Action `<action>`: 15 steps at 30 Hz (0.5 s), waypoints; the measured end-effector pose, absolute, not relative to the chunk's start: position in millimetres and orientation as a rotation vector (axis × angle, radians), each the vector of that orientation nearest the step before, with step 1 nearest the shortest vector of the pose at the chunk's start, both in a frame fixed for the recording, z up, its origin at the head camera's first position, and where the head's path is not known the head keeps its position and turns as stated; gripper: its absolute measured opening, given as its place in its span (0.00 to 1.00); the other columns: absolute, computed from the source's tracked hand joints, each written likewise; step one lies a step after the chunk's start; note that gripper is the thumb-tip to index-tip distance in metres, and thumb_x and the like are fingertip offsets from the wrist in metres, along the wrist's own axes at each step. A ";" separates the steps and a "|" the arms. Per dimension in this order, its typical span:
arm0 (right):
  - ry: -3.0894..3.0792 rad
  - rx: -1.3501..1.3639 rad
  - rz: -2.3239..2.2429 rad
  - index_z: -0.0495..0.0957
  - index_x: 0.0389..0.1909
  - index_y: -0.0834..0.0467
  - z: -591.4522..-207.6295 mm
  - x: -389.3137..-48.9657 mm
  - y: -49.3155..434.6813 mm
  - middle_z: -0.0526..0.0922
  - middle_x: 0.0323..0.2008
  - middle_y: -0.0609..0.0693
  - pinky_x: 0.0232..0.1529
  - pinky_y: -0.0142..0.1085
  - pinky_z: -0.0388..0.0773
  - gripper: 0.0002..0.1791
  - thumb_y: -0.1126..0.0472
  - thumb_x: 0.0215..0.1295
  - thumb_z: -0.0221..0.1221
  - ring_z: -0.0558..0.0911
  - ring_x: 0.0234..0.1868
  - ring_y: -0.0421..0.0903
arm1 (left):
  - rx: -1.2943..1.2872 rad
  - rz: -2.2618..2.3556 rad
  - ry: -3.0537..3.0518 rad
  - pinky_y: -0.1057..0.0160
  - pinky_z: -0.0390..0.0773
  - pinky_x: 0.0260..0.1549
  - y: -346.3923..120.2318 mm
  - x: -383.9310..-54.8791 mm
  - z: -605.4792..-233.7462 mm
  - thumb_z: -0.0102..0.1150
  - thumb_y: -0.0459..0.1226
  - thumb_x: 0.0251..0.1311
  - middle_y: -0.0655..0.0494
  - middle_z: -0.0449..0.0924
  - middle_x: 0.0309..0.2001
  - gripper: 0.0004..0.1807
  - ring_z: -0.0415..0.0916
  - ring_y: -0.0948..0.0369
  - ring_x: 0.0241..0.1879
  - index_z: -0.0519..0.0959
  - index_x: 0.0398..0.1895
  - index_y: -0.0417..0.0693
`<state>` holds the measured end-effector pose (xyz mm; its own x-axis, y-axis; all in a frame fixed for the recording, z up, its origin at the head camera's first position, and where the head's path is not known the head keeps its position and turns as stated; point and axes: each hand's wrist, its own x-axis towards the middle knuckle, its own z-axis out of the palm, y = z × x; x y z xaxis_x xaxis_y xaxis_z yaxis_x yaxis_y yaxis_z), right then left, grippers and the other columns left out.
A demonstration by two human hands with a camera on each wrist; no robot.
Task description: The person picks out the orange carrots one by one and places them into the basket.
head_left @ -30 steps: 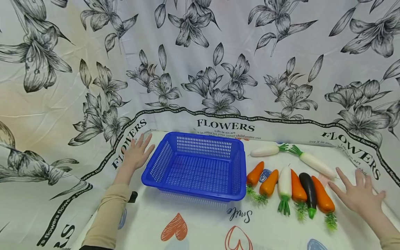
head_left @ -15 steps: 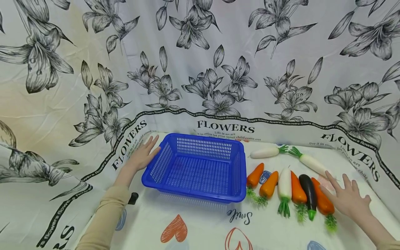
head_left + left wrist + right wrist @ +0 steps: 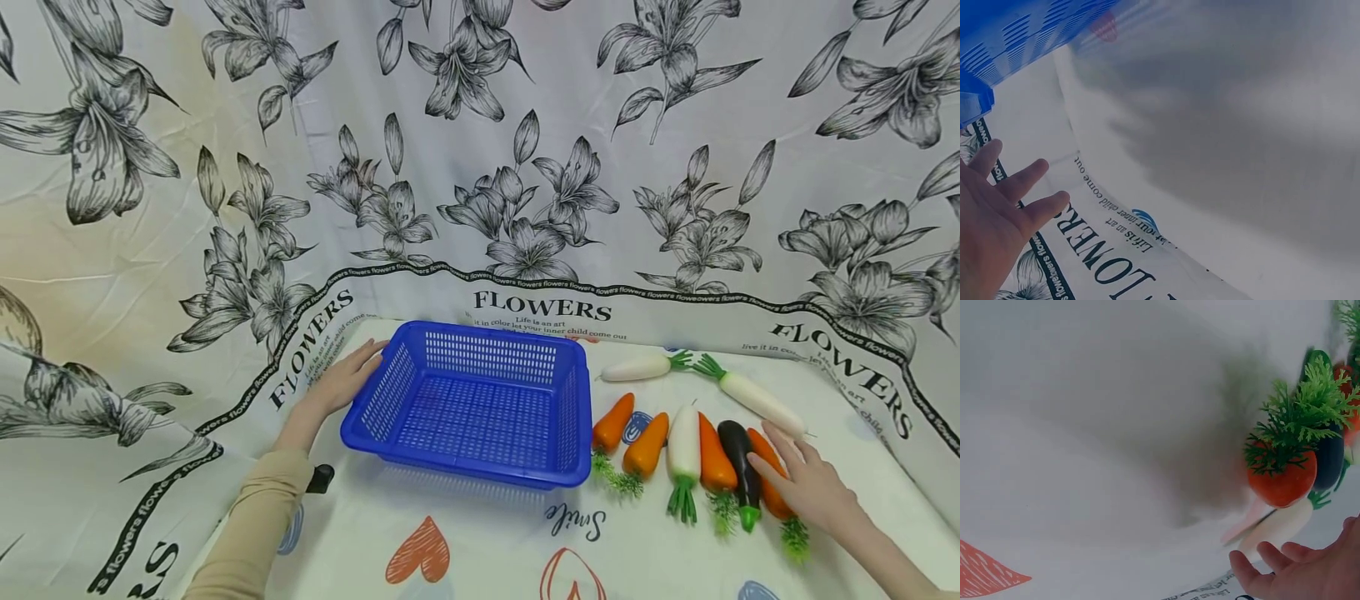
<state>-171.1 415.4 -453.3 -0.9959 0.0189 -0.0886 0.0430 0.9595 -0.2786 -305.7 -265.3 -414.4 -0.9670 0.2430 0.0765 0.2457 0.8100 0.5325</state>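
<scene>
Reaches lower and farther in with the right hand (image 3: 813, 487) than half a second ago, now over the outermost carrot (image 3: 772, 502); brings the left hand (image 3: 345, 381) lower, to the left side of the blue basket (image 3: 480, 421); leaves basket and vegetables in place.

Holds the right fingers loosely extended and somewhat apart, thumb out across the carrot, pinching nothing; cannot tell whether touching it. Has the left fingers spread in the left wrist view, curled round nothing visible; cannot tell contact with the rim.

Shows the eggplant (image 3: 741, 467) just beside the outermost carrot, then, toward the basket, a middle carrot (image 3: 716, 458), an upright-lying radish (image 3: 683, 450) and two small carrots (image 3: 633, 442); farther back, two white radishes (image 3: 761, 402) on the printed cloth (image 3: 487, 533).

Could nudge or catch the eggplant by closing the thumb too far inward, given so tight a row. Might also set the smooth carrot rolling with an off-centre touch, or slide the basket by pushing at one side.

Extends the left forearm forward in a beige sleeve (image 3: 247, 517); slants the right forearm inward from the lower right corner, wrist low.
</scene>
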 end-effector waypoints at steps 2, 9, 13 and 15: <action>3.036 0.014 -0.474 0.37 0.74 0.62 -453.7 -172.5 412.4 0.54 0.57 0.85 0.31 0.66 0.67 0.44 0.37 0.71 0.39 0.65 0.46 0.85 | -0.418 -0.939 -2.960 0.36 0.50 0.64 -265.6 -305.4 -415.9 0.31 0.51 0.73 0.44 0.46 0.75 0.28 0.48 0.40 0.71 0.56 0.73 0.55; 2.989 -0.010 -0.585 0.37 0.73 0.66 -457.1 -176.5 406.3 0.55 0.55 0.88 0.32 0.61 0.71 0.45 0.40 0.72 0.42 0.69 0.43 0.82 | -0.472 -1.097 -2.926 0.36 0.55 0.62 -265.0 -304.8 -422.9 0.36 0.48 0.74 0.40 0.48 0.74 0.27 0.55 0.36 0.67 0.56 0.73 0.52; 3.013 -0.004 -0.590 0.39 0.72 0.68 -461.8 -177.7 407.4 0.56 0.57 0.87 0.35 0.63 0.70 0.43 0.43 0.71 0.44 0.67 0.47 0.83 | -0.457 -1.163 -2.908 0.35 0.58 0.60 -263.5 -306.2 -425.8 0.36 0.46 0.74 0.39 0.55 0.72 0.26 0.58 0.36 0.66 0.57 0.73 0.53; 3.036 0.002 -0.580 0.41 0.72 0.69 -463.8 -178.7 409.6 0.56 0.58 0.86 0.38 0.65 0.69 0.42 0.46 0.71 0.46 0.65 0.50 0.83 | -0.455 -1.180 -2.900 0.35 0.59 0.58 -262.3 -307.4 -426.6 0.35 0.45 0.74 0.37 0.57 0.70 0.25 0.59 0.35 0.65 0.57 0.72 0.53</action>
<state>-178.7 409.6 -463.8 -0.9987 -0.0084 -0.0498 0.0106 0.9295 -0.3685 -307.4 -262.3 -426.6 -0.9584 0.2720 0.0868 0.2553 0.6804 0.6870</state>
